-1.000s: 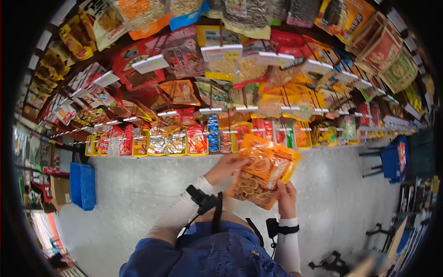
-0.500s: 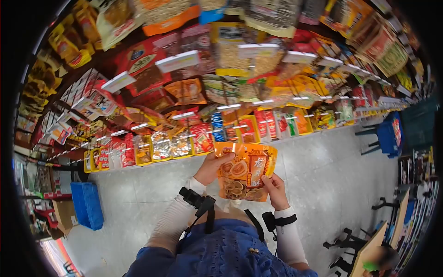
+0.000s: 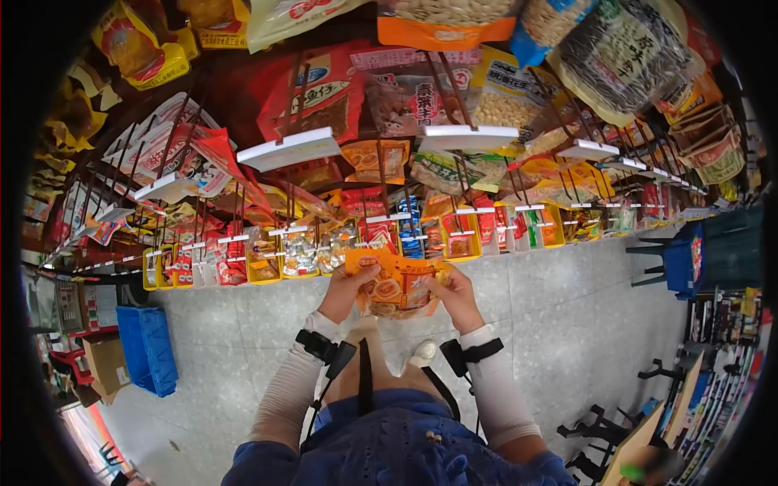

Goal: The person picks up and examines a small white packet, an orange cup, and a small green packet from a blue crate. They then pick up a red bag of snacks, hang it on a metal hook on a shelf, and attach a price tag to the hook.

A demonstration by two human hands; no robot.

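Shop aisle, grey floor, blue crate (image 3: 147, 348) at left, snack racks (image 3: 365, 186) ahead. Left hand (image 3: 347, 293) and right hand (image 3: 455, 296) both clamp the orange snack bag (image 3: 395, 285) at chest height; it's off its peg, not hung or put down anywhere yet.

We see snack packets (image 3: 324, 97) hanging on wall hooks, yellow bins (image 3: 267, 263) along the bottom row, a blue crate (image 3: 146, 348) and a blue stool (image 3: 681, 263) on the grey floor (image 3: 567, 324)
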